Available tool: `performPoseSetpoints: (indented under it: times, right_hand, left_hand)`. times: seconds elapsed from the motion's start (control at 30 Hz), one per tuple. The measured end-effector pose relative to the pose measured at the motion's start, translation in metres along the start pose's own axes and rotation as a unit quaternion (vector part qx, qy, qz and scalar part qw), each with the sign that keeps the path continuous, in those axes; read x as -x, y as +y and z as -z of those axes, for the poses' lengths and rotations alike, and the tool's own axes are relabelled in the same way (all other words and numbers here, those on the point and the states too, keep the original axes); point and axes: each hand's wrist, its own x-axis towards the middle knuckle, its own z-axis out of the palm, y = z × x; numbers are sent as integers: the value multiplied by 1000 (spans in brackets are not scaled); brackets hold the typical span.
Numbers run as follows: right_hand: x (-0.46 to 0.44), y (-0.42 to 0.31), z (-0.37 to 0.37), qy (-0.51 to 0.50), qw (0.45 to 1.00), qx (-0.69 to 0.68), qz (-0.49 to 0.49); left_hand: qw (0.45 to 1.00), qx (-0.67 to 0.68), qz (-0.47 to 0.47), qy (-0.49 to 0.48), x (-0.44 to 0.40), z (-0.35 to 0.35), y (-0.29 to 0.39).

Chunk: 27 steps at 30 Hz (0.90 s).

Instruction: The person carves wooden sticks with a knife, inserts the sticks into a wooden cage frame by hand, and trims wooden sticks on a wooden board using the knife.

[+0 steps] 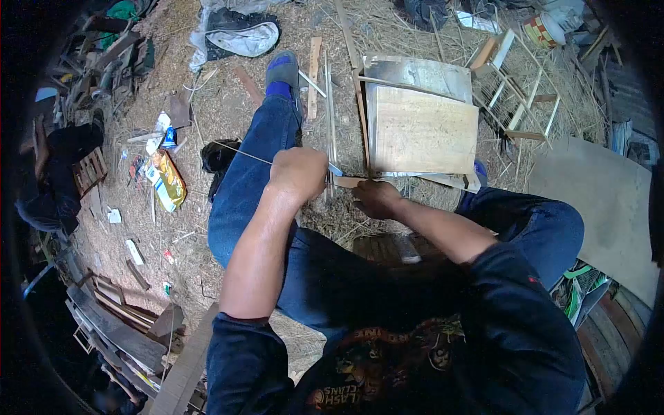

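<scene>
My left hand (301,171) is closed in a fist over my left knee. A thin stick (253,158) sticks out of its left side, and a small pale, blade-like piece (335,169) shows at its right side. Whether these two are one thing is hidden by the fist. Just to the right, my right hand (377,198) is closed, its fingertips at a short brown strip of wood (348,181) that lies between the two hands. A long dark thin strip (362,128) runs away from near the right fingers, along the edge of a light wooden board (425,131).
Straw and shavings cover the ground. A wire-and-wood frame (515,97) and a bucket (543,32) stand at back right. A large flat sheet (591,204) lies right. A yellow packet (168,181) lies left, with another person (59,166) beyond. Planks (117,328) are stacked lower left.
</scene>
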Motion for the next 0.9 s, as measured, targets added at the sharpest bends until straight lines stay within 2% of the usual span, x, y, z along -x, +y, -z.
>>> performPoseSetpoints:
  times: [0.1,0.17,0.27,0.33,0.4,0.47,0.5,0.53,0.57,0.63,0.67,0.7,0.73,0.77,0.8,0.83,0.9]
  right_hand:
    - [-16,22,-44,-95,993,69,-33]
    - [-23,28,-69,-41,963,265,3]
    - [-32,44,-130,66,988,131,-54]
    - [-47,59,-189,148,979,-61,-130]
    - [-63,81,-261,268,909,-267,-173]
    - [-74,94,-313,350,856,-343,-165]
    - [-69,95,-311,266,935,-182,-150]
    - [-65,94,-303,198,974,-13,-109]
    - [-65,90,-296,183,962,-105,-172]
    - [-59,95,-302,167,938,-196,-233]
    - [-53,100,-305,163,837,-488,-183]
    - [-48,111,-334,143,656,-733,-114]
    - [-58,103,-335,143,656,-732,-113]
    - [-54,103,-331,148,775,-590,-171]
    - [-52,88,-305,109,881,-393,-241]
    - [-51,78,-286,65,913,-284,-285]
    - [-49,69,-263,8,921,-213,-325]
  left_hand:
    - [1000,-1,18,4,-4,15,1]
    - [998,45,33,13,-6,22,3]
    - [996,56,37,56,-10,23,8]
    - [996,60,6,68,-13,20,7]
    - [995,58,-32,72,-17,21,9]
    - [993,64,-48,88,-18,22,10]
    - [990,72,-62,105,-18,23,12]
    - [990,72,-64,103,-18,26,13]
    - [990,77,-55,103,-17,31,15]
    - [990,81,-48,101,-17,33,16]
    - [990,81,-46,106,-18,33,15]
    - [990,80,-43,110,-18,33,15]
    - [990,80,-43,111,-18,33,15]
    - [989,93,-45,111,-18,31,15]
    - [987,106,-48,111,-18,32,15]
    - [987,104,-50,113,-18,33,16]
    - [986,93,-51,129,-18,36,19]
